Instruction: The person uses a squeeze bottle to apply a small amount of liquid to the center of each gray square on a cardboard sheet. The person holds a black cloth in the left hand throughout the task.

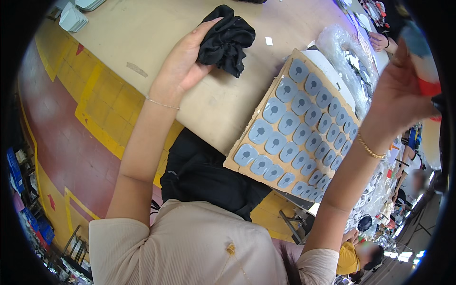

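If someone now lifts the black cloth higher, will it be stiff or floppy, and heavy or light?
The black cloth is probably floppy, since it bunches into many soft folds in the left hand. It seems light for its bulk, as its fine wrinkles suggest thin fabric.

at twelve o'clock, black cloth (227,40) looks thin, soft, faintly sheened; at three, matt, rough-edged cardboard (231,162) bears smooth, glossy grey patches (276,141); toward two, the clear plastic bag (332,38) looks crinkled, shiny.
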Available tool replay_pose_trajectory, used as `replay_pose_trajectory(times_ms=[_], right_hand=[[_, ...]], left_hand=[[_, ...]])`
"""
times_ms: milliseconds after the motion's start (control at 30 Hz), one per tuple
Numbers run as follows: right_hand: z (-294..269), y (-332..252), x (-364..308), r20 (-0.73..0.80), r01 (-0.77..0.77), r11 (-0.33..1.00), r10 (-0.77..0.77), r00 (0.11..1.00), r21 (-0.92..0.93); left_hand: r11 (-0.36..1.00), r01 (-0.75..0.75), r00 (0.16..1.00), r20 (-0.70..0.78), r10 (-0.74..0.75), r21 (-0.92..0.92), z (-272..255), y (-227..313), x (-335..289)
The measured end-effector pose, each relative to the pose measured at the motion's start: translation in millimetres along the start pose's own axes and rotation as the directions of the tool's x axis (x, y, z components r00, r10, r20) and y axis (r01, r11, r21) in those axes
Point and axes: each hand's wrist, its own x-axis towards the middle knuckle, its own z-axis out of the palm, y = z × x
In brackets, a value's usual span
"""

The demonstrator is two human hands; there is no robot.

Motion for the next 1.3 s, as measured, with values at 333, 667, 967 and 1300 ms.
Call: replay_pose_trajectory(times_ms=[333, 667, 967, 1300], right_hand=[[-32.4, 31.7, -35.2, -0.009, -0.301, 0.924, 0.307, 0.952, -0.237], [-31.2, 47.9, -42.2, 0.092, -0.266, 0.818, 0.359, 0.929, -0.510], [-29.4, 45.4, -48.2, 0.112, -0.401, 0.812, 0.486, 0.867, -0.424], [-4.2, 9.7, -25.5, 0.099, -0.581, 0.782, 0.575, 0.812, 0.226]], left_hand=[[1.000, -0.018, 1.000, 0.010, 0.018, -0.006, 6.0, -1.1, -2.4], [1.000, -0.004, 1.000, 0.004, 0.004, 0.009, 8.0, 0.7, -2.8], [1.000, -0.018, 0.999, -0.033, 0.019, 0.010, 6.8, -1.1, -1.5], [0.998, 0.054, 0.986, 0.159, -0.047, -0.041, 56.4, 10.9, -23.9]])
